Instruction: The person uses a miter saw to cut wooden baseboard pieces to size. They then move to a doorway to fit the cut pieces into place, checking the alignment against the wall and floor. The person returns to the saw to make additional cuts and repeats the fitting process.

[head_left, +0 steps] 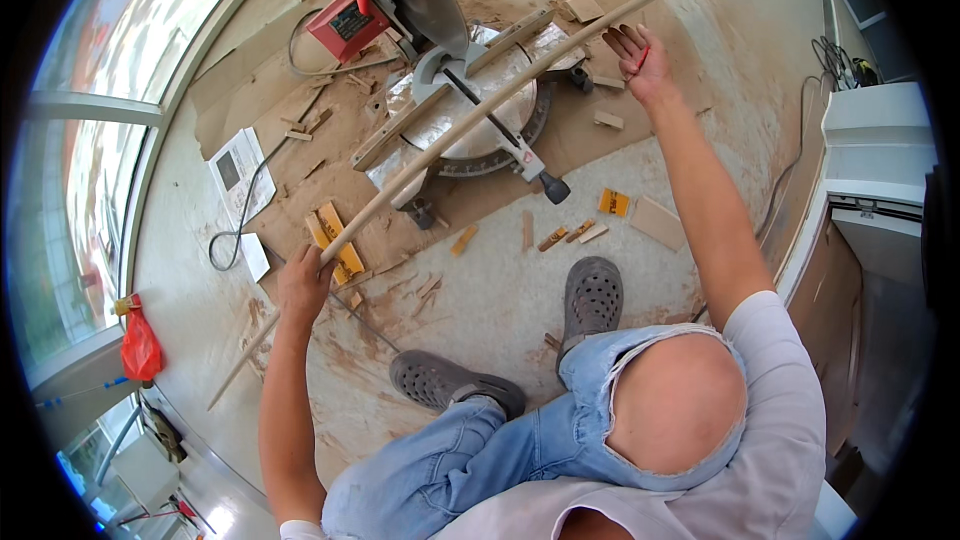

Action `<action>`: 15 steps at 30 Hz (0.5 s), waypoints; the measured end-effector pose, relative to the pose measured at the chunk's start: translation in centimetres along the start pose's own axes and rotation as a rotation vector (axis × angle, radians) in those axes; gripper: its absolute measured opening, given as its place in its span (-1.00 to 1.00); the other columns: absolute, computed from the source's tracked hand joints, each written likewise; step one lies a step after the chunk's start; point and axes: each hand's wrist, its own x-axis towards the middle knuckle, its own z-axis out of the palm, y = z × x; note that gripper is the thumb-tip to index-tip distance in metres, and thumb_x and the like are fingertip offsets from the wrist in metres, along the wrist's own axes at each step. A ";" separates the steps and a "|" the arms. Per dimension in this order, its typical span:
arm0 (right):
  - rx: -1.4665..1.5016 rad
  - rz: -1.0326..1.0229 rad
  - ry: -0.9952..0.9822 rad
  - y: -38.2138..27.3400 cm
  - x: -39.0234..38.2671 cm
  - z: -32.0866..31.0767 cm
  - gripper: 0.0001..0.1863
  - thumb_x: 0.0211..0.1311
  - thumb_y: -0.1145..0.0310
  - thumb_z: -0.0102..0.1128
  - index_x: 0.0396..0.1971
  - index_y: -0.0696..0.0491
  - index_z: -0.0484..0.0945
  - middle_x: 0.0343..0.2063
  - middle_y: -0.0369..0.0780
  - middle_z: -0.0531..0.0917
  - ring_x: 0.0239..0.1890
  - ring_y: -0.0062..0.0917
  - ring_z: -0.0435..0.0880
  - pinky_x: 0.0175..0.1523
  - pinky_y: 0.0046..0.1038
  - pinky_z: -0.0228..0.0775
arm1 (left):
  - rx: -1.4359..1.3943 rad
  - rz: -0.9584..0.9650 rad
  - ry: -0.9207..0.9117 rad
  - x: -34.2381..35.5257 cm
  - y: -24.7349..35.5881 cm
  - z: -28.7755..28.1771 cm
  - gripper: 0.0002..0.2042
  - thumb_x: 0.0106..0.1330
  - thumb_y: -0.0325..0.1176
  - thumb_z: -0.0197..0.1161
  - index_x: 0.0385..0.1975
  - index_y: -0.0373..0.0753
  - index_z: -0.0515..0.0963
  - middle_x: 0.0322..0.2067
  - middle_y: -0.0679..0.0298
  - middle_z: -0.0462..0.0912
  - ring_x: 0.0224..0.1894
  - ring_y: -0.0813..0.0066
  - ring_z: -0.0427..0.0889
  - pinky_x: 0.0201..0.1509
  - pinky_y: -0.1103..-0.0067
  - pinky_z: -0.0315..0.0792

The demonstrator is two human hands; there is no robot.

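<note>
Wooden strip: long, thin and pale (430, 154) — it slants across in front of the saw, from the floor side at lower left up past the saw at upper right; I cannot tell whether it rests on the saw's table.
Left hand: closed around the strip (303, 285), toward its lower-left end, with a length sticking out beyond the fist.
Right hand: unclosed, palm up and fingers apart (642, 60), just beside the strip's far part; whether the fingertips touch it I cannot tell. A red patch shows on the palm, too small to make out.
Saw: blade (435, 15) above and behind the strip, red box (347, 25) to its left, round silver table (513, 112) below, black knob (555, 188) pointing toward the person.
Wooden bars: one (385, 138) on each side of the blade, on the strip's far side.
Floor: brown cardboard (230, 95) under the saw, with wood scraps and dust scattered about.
Offcuts: a yellow block (614, 202) and a plain flat board (658, 223) right of the knob; a yellow board (348, 262) near the left hand.
Left side: a printed paper sheet (255, 202), a looped black cord (235, 240), and a red bag (142, 345) by the window (80, 220).
Feet: grey clogs (592, 295), below blue jeans (540, 430) — one knee bare through a tear.
</note>
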 end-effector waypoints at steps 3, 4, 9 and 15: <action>-0.061 -0.027 -0.014 1.2 -2.6 0.3 -0.49 0.50 0.18 0.04 0.25 0.24 0.37 0.19 0.00 0.62 0.17 -0.42 0.68 -0.60 -0.72 0.18 | 0.035 -0.017 0.000 3.7 2.9 -0.1 -0.75 0.34 -0.22 0.34 -0.29 -0.27 0.50 -0.29 0.06 0.58 -0.18 -0.06 0.62 -0.18 0.15 0.47; -0.102 -0.020 -0.030 1.8 -4.0 0.2 -0.48 0.50 0.19 0.03 0.27 0.25 0.35 0.19 0.00 0.62 0.18 -0.43 0.68 -0.60 -0.73 0.18 | 0.040 -0.009 0.017 4.7 3.0 0.0 -0.75 0.35 -0.21 0.34 -0.28 -0.27 0.50 -0.28 0.06 0.59 -0.17 -0.06 0.62 -0.16 0.15 0.47; -0.193 0.076 0.026 6.0 -11.5 -2.5 -0.53 0.51 0.23 0.02 0.22 0.27 0.41 0.10 -0.04 0.68 0.08 -0.48 0.72 -0.59 -0.75 0.22 | 0.031 0.044 0.067 9.6 4.8 0.8 -0.75 0.36 -0.20 0.32 -0.25 -0.26 0.50 -0.25 0.06 0.61 -0.15 -0.05 0.63 -0.12 0.16 0.49; -0.324 0.137 0.106 9.0 -17.9 -4.4 -0.61 0.49 0.27 0.07 0.14 0.22 0.51 -0.07 -0.10 0.73 -0.11 -0.57 0.74 -0.58 -0.76 0.23 | 0.009 -0.028 0.111 7.0 1.9 1.4 -0.76 0.29 -0.27 0.38 -0.20 -0.25 0.52 -0.24 0.06 0.63 -0.13 -0.04 0.64 -0.11 0.19 0.52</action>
